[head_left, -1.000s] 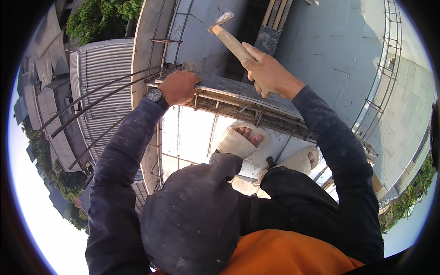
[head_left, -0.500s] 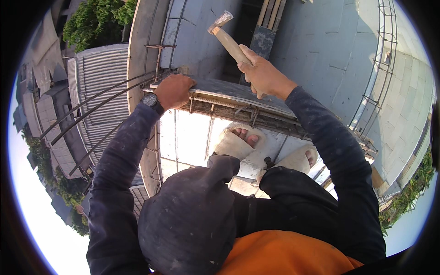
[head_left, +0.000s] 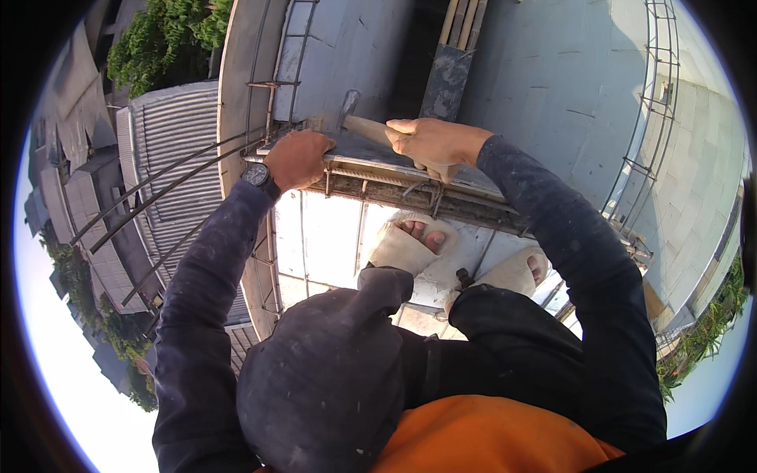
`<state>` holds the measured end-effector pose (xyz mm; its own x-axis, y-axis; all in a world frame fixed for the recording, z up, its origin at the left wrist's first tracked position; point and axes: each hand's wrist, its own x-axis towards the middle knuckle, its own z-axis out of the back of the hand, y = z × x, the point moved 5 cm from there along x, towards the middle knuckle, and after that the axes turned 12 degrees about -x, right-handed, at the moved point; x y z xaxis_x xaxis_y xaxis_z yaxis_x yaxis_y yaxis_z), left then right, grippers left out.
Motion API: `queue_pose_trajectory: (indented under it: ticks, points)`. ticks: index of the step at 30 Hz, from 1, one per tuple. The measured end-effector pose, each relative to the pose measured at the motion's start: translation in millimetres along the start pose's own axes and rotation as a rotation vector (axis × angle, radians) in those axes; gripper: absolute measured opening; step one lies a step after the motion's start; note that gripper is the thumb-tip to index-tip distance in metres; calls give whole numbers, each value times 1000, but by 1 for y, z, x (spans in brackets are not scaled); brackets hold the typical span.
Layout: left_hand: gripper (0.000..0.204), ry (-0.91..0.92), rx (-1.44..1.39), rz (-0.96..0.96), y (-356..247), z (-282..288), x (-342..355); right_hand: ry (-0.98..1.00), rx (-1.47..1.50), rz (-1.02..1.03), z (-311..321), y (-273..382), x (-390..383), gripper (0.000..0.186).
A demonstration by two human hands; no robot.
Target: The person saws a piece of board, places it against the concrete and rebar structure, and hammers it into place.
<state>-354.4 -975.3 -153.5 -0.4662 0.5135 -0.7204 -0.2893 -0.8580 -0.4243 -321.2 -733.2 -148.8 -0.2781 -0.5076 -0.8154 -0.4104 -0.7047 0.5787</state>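
My right hand [head_left: 443,145] is wrapped around the wooden handle of a hammer [head_left: 366,129]. The hammer lies nearly level, its metal head pointing left and held low near the far side of a dark formwork board [head_left: 374,151]. My left hand [head_left: 298,159], with a watch on the wrist, grips the left end of that board. Its fingertips are hidden beyond the edge. Ribbed steel bars [head_left: 364,172] run along the near side of the board, just below it.
My feet in pale sandals [head_left: 410,240] stand on a white surface crossed by thin bars. Long rebar rods [head_left: 169,177] jut out at left above corrugated roofing [head_left: 175,142]. A rebar cage [head_left: 658,102] rises at right. A dark gap [head_left: 414,59] lies beyond the board.
The hammer has swung down and left, from raised and tilted to nearly level by the board. My right hand moved lower and slightly left; my left hand stays in place.
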Motion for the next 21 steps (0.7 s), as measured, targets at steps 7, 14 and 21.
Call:
queue_pose_trajectory:
  ticks: [7,14,21]
  points:
    - [59,-7,10,-15,-2,0,-3,-284,192,65,22,3,-10,70]
    - [59,-10,-11,-11,-2,4,-3,106,-127,17,8,6,7,65]
    - [56,9,2,-41,-7,6,-4,25,-71,-19,-6,-4,11,67]
